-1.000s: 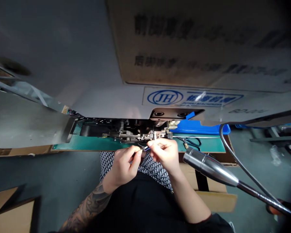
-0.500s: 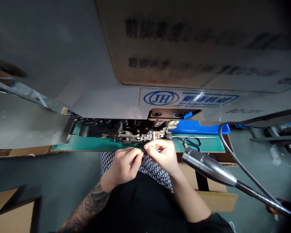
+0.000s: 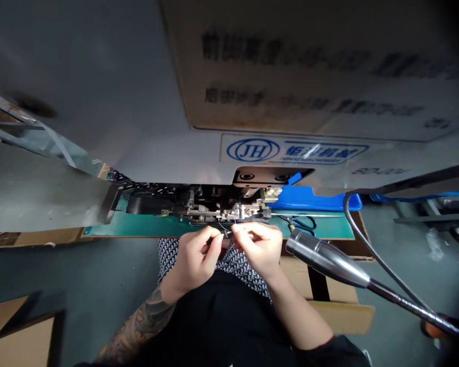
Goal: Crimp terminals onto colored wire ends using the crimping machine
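Observation:
My left hand [image 3: 197,254] is closed in a pinch in front of the machine, with a tiny pale tip showing at its fingertips. Facing it, my right hand [image 3: 259,245] pinches thumb against finger. Between the fingertips curves a thin dark wire [image 3: 222,227], very fine and partly hidden. Which end each hand grips is hard to make out. Just beyond the fingers sits the metal crimping head [image 3: 240,210] of the machine, lit by the lamp.
The grey machine housing [image 3: 137,137] with a JH label fills the upper view. A gooseneck lamp [image 3: 325,257] reaches in from the right. Scissors [image 3: 304,224] and a blue tray [image 3: 309,200] are on the green bench [image 3: 137,225]. Cardboard boxes [image 3: 23,336] stand on the floor.
My left hand has shifted slightly left and the fingertips of the two hands are a little further apart. More of the wire shows. The view has tilted slightly.

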`<action>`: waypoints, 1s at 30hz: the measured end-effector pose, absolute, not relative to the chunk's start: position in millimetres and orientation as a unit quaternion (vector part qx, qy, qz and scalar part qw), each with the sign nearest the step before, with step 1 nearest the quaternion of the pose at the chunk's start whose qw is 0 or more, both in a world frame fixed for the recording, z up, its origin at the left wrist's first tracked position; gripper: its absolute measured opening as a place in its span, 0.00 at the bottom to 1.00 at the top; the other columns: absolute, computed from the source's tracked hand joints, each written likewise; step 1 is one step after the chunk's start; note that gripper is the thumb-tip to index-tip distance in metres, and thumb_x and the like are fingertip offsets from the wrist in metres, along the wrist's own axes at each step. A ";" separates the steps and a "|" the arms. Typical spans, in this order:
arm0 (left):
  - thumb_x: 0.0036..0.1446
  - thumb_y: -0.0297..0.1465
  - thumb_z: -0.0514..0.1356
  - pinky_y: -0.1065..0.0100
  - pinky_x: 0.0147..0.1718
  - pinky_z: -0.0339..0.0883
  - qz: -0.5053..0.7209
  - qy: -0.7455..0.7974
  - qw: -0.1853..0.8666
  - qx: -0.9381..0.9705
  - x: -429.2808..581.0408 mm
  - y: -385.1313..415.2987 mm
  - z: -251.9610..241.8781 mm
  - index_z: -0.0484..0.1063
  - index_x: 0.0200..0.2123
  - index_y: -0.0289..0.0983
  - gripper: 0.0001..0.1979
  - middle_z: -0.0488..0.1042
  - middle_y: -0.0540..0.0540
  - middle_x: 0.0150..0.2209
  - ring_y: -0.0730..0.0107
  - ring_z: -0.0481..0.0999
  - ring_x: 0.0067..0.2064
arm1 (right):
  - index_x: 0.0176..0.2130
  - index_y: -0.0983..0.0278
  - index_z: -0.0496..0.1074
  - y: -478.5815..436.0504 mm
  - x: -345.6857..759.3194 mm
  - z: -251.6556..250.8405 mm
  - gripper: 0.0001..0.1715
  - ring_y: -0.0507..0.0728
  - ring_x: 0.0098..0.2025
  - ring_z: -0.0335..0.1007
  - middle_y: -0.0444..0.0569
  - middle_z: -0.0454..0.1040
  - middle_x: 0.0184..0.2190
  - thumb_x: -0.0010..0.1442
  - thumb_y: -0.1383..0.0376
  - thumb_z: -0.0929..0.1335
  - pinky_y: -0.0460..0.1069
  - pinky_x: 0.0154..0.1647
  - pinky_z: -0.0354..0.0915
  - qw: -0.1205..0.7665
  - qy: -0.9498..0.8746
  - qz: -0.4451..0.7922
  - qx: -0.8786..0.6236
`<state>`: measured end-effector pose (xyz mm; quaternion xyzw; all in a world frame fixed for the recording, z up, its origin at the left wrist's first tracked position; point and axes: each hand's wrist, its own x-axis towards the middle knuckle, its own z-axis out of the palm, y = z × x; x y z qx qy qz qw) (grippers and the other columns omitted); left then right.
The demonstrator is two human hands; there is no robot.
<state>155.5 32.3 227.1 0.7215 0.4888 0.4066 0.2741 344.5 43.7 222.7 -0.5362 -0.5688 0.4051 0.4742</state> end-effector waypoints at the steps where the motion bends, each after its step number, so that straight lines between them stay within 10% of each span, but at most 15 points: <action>1: 0.72 0.26 0.59 0.71 0.26 0.60 0.412 0.490 0.241 0.730 157.7 32.5 225.8 0.73 0.34 0.37 0.11 0.73 0.53 0.24 0.76 0.71 0.23 | 0.33 0.60 0.86 44.1 340.6 223.7 0.15 0.55 0.21 0.74 0.46 0.81 0.22 0.69 0.56 0.76 0.49 0.22 0.71 0.476 -0.531 0.433 -0.552; 12: 0.71 0.24 0.59 0.69 0.27 0.65 0.423 0.502 0.134 0.742 163.1 33.2 221.5 0.74 0.37 0.38 0.08 0.78 0.50 0.26 0.73 0.75 0.24 | 0.23 0.62 0.82 52.2 321.5 219.3 0.24 0.49 0.14 0.63 0.44 0.76 0.16 0.64 0.51 0.78 0.44 0.14 0.62 0.514 -0.332 0.586 -0.531; 30: 0.72 0.23 0.59 0.69 0.31 0.72 0.435 0.491 0.124 0.744 159.6 33.9 213.0 0.76 0.41 0.36 0.07 0.82 0.47 0.31 0.69 0.82 0.30 | 0.32 0.61 0.84 43.4 318.8 223.5 0.17 0.54 0.19 0.73 0.46 0.83 0.24 0.66 0.52 0.78 0.50 0.22 0.75 0.517 -0.376 0.540 -0.547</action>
